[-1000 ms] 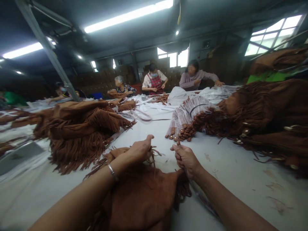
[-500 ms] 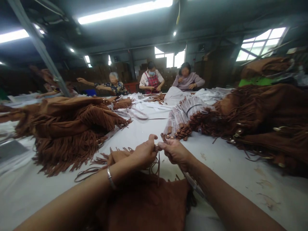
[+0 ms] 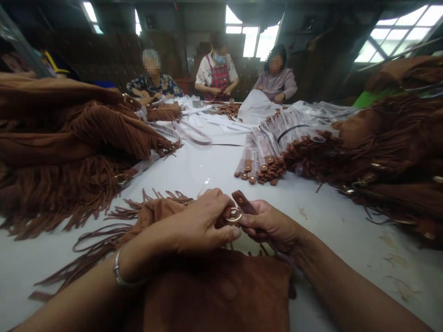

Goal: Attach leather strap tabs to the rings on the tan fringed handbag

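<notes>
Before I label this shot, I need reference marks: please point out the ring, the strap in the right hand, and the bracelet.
Ring (image 3: 234,221): head view, on its gold lower rim.
Strap (image 3: 245,204): head view, on its brown flat face.
Bracelet (image 3: 116,268): head view, on its silvery outer curve.

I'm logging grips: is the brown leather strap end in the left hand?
No, the right hand holds the brown leather strap end.

Scanning right across the table and the room now: no readable text, label, brand, number or sign anywhere.
</notes>
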`<state>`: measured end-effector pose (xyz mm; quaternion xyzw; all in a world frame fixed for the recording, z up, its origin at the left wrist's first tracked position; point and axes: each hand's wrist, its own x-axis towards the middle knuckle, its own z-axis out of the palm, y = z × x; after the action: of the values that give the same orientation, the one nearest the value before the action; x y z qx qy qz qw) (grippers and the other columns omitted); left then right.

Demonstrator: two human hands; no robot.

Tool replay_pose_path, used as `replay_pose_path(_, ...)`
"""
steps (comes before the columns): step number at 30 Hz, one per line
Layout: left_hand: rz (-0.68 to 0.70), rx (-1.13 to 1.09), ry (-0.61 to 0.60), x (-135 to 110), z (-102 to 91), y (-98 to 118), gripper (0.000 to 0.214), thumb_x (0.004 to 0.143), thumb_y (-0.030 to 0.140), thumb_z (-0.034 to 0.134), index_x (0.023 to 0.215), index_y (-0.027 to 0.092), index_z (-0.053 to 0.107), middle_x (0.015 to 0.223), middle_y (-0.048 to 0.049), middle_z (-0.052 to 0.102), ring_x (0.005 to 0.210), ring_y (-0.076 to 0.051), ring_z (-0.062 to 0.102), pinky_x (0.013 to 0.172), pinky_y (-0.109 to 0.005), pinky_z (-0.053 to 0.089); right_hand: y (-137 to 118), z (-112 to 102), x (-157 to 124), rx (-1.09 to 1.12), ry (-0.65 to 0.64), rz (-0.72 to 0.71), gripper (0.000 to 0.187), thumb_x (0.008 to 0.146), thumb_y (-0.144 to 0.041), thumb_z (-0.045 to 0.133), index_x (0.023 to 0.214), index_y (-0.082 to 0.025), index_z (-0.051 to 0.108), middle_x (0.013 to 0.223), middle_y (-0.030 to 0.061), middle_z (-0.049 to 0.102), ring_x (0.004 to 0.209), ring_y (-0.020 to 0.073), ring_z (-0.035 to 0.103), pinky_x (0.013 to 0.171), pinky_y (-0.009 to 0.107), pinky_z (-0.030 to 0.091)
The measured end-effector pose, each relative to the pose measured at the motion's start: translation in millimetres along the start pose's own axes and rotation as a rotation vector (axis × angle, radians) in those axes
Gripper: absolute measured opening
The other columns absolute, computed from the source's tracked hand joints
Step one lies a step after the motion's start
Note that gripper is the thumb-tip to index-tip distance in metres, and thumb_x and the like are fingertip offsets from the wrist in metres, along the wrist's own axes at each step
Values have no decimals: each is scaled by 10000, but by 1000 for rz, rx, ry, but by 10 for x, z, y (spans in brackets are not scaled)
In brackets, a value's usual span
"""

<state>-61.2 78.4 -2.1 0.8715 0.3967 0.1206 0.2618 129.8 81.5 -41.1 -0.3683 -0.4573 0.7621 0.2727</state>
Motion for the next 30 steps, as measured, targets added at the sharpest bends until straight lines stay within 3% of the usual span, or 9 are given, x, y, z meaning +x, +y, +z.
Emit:
replay_pose_path(3, 56, 23, -84, -31, -122, -46, 170, 861, 342, 475, 945, 203, 525, 914, -18, 477, 814, -147, 463, 746, -261, 375, 9, -18, 11, -64, 18, 4, 303, 688, -368, 708, 767, -118, 555, 499, -48, 447, 387, 19, 245, 360, 164, 104)
replay_pose_path(6, 103, -12, -89, -11, -88, -112, 164, 884, 345, 446, 951, 206, 503, 878, 4, 500, 754, -122, 475, 693, -233, 366, 16, -23, 22, -91, 60, 10, 319, 670, -375, 713, 762, -126, 536, 491, -53, 442, 381, 20, 225, 359, 166, 100)
replay_pose_path(8, 123, 36, -13, 13, 14, -148, 168, 889, 350, 431, 918, 194, 486, 845, 8, 505, 724, -121, 470, 658, -233, 360, 25, -21, 31, -135, 87, 3, 304, 682, -370, 698, 773, -129, 536, 490, -54, 441, 379, 21, 216, 360, 169, 94)
replay_pose_path(12, 113, 242, 274, 32, 280, -205, 115, 818, 282, 486, 833, 169, 466, 815, -18, 484, 717, -144, 450, 648, -258, 359, 59, -6, 53, -256, 174, -52, 261, 699, -347, 676, 730, -132, 531, 483, -71, 385, 399, 27, 213, 374, 170, 117)
replay_pose_path(15, 98, 256, 367, 20, 402, -233, 108, 784, 263, 509, 831, 171, 478, 811, -22, 485, 723, -146, 466, 668, -262, 378, 96, -7, 89, -322, 210, -104, 248, 699, -336, 672, 704, -134, 528, 495, -75, 349, 434, 41, 237, 404, 173, 161)
replay_pose_path(19, 70, 268, 328, 26, 433, -242, 93, 761, 248, 515, 806, 172, 487, 805, -27, 508, 731, -152, 488, 672, -267, 388, 136, -62, 160, -470, 255, -168, 258, 674, -331, 699, 749, -128, 558, 584, -38, 446, 532, 74, 356, 469, 178, 257)
replay_pose_path(23, -4, 279, 334, 70, 417, -239, 83, 728, 234, 528, 776, 184, 482, 787, -16, 511, 704, -151, 481, 618, -261, 360, 96, -101, 115, -493, 385, -227, 364, 680, -385, 706, 904, -142, 552, 613, -40, 460, 518, 70, 352, 457, 176, 261)
replay_pose_path(27, -98, 228, 324, 112, 398, -241, 84, 740, 259, 543, 757, 196, 490, 764, -4, 501, 673, -141, 465, 575, -250, 326, 14, -18, -36, -338, 203, -132, 457, 766, -579, 547, 873, -135, 554, 495, -68, 348, 394, 46, 213, 365, 187, 135)
replay_pose_path(30, -101, 185, 300, 126, 386, -249, 116, 758, 295, 553, 782, 196, 498, 783, -4, 505, 683, -138, 472, 579, -242, 325, -10, 97, -72, -260, 234, -143, 425, 701, -537, 649, 811, -139, 548, 465, -84, 311, 374, 32, 182, 350, 188, 104)
